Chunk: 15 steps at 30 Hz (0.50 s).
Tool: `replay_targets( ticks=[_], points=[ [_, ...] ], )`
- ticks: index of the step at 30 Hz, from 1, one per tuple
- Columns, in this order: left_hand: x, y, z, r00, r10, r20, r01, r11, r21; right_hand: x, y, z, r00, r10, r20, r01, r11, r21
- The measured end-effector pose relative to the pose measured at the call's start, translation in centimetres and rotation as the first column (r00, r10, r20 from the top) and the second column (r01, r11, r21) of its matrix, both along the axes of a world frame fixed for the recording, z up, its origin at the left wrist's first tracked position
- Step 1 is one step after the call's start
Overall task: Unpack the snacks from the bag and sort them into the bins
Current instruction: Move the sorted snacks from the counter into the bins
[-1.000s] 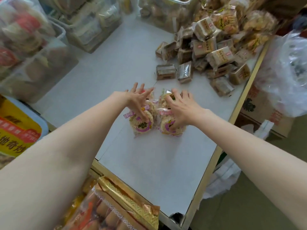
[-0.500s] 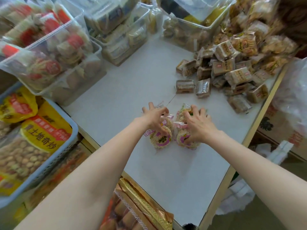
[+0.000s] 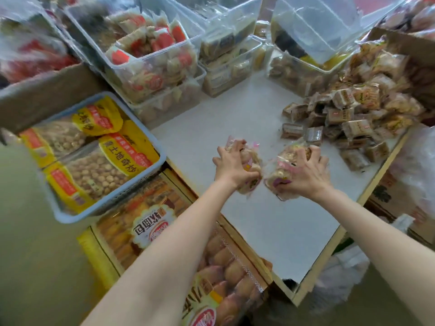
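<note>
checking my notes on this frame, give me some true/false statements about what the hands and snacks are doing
1. Both hands hold round cracker packs. True: the left hand and right hand each grip a bunch of round cracker packs.
2. The blue basket holds red-labelled packs. False: yellow-labelled bags.
3. Brown square snacks are piled on the table beyond the right hand. True.
4. The two hands share one bunch. False: the bunches are apart.

Clear, pink-printed cracker packets (image 3: pixel 253 161) bunched above white table (image 3: pixel 270 231).
</note>
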<state>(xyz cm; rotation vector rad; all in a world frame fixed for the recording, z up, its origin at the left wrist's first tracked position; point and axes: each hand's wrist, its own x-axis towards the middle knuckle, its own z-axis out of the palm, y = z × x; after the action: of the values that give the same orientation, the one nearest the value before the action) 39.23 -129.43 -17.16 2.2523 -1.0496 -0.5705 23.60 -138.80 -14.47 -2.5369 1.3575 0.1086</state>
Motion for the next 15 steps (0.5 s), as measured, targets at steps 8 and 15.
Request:
replay_targets(
  ticks=[8,15],
  points=[
    [8.9,26.0,7.1,0.941,0.326,0.091,-0.29,0.915,-0.281,10.0,20.7,10.5,0.909,0.392,0.142,-0.375,0.917,-0.136],
    [12.3,57.4,7.0,0.75,0.645,-0.145,-0.658,0.705,-0.265,22.0,45.1,9.8,0.533,0.83,0.166,-0.806,0.557,-0.198]
  ],
)
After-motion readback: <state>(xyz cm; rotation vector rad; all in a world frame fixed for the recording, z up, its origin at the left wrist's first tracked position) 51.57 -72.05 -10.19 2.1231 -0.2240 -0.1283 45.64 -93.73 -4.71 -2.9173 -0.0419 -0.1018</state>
